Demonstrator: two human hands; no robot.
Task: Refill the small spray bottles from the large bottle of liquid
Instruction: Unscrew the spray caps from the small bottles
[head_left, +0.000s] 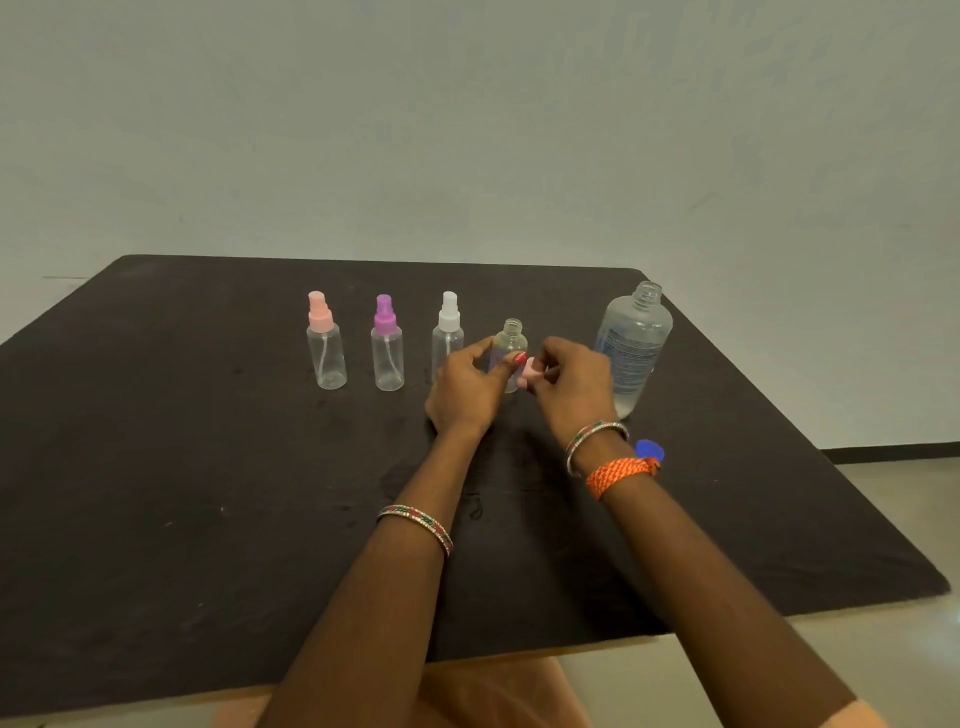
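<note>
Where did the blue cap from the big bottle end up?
The blue cap lies on the dark table at the right, just in front of the large bottle and partly hidden behind the right wrist.

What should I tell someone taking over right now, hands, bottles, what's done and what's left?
Left hand grips the open small bottle, standing on the table.
Right hand pinches its pink spray top beside the bottle.
Three capped small bottles stand in a row to the left: pink, purple, white.
Large bottle stands uncapped at right; blue cap lies near the right wrist.
Done: both bottles opened.
Left: whether it's been filled is unclear; check, then refit the top. The capped three look empty.
</note>
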